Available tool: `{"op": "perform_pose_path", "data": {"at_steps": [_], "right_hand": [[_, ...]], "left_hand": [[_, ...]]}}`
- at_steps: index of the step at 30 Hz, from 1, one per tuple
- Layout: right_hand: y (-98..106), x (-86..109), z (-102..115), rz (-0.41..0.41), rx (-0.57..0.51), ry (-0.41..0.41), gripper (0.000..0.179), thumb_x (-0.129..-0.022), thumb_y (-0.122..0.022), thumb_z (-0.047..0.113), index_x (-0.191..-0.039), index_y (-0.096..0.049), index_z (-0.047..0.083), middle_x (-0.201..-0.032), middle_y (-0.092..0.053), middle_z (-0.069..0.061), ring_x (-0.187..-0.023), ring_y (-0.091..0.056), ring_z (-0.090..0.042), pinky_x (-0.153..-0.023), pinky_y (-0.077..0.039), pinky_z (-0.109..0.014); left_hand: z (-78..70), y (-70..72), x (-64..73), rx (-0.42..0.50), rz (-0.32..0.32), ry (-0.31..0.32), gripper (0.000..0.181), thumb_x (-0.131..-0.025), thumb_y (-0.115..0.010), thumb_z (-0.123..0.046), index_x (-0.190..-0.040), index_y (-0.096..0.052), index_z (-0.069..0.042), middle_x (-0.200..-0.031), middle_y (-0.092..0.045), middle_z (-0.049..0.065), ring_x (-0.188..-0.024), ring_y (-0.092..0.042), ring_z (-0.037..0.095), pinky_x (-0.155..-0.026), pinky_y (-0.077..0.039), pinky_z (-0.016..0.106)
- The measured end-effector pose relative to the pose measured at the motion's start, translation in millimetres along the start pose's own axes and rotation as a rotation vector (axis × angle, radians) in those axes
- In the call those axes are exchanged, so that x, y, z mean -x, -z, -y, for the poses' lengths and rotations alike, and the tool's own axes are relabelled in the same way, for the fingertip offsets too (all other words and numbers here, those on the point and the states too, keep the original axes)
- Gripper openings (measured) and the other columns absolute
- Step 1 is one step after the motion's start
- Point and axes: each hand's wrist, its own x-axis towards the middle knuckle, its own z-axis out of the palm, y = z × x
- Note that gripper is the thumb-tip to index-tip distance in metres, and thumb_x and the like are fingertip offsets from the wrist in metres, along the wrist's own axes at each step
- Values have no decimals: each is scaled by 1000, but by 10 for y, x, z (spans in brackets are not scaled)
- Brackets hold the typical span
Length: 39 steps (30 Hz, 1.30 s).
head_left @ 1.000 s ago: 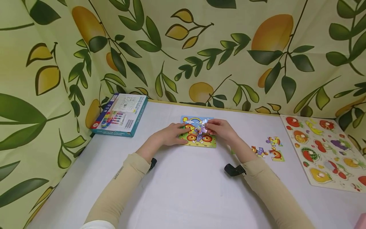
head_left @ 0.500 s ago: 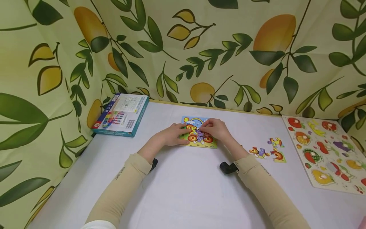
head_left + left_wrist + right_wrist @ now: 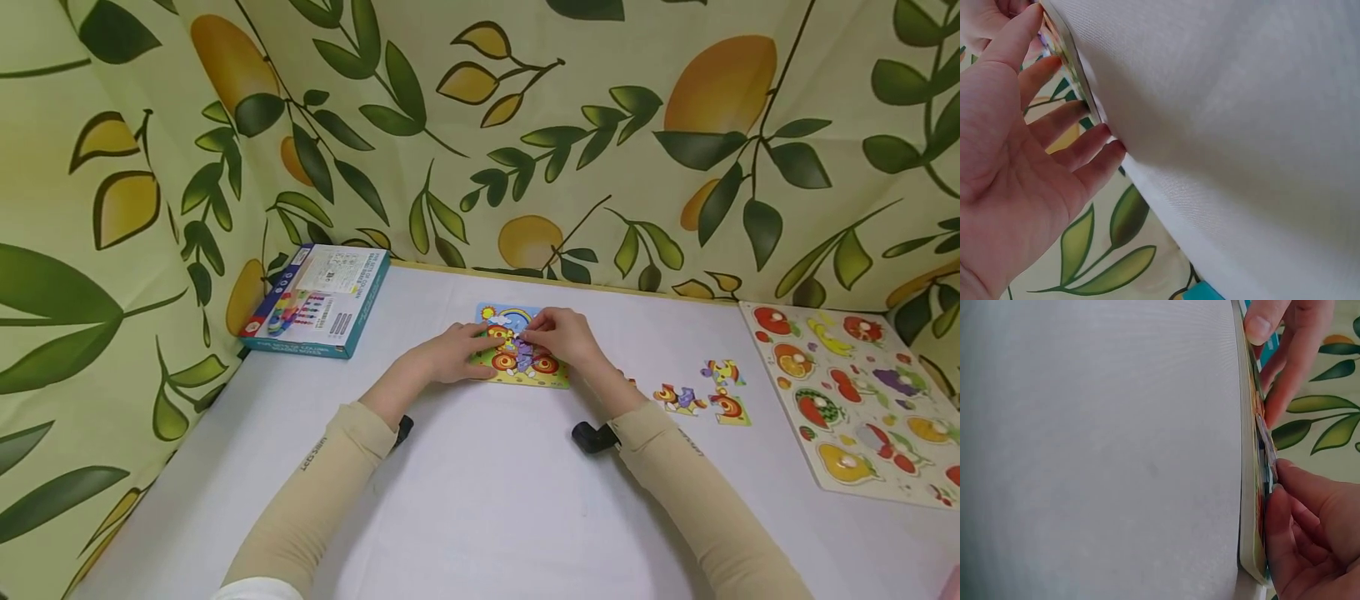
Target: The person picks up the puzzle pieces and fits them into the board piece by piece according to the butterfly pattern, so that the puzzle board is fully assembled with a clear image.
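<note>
A jigsaw board (image 3: 525,379) with a colourful picture of a sun and rainbow lies flat at the far middle of the white table. My left hand (image 3: 450,354) rests on its left edge with fingers spread and fairly straight; in the left wrist view, the fingertips of that hand (image 3: 1029,162) touch the board's rim. Above the board's middle, my right hand (image 3: 567,337) pinches a small jigsaw piece (image 3: 1269,444) between thumb and forefinger. The right wrist view shows this piece tilted against the board's surface. Fingers partly cover the picture.
Several loose jigsaw pieces (image 3: 678,398) lie right of my right forearm, one partly hidden by it. Farther right is a fruit knob-puzzle board (image 3: 847,396). A flat toy box (image 3: 318,300) sits back left. A fruit-patterned cloth (image 3: 525,167) hangs behind the table.
My right hand has moved slightly left over the board with the jigsaw piece, turning it down from a raised position against the picture. The left hand has stayed in place.
</note>
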Motion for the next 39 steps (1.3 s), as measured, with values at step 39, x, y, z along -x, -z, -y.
{"op": "perform_pose_path", "data": {"at_steps": [39], "right_hand": [[-43, 29, 94, -26, 81, -1, 20, -88, -75, 25, -91, -66, 7, -88, -63, -8, -83, -52, -23, -63, -44, -26]], "left_hand": [[-56, 18, -6, -70, 39, 14, 56, -97, -53, -48, -150, -38, -35, -160, -19, 13, -140, -24, 36, -108, -33, 53]]}}
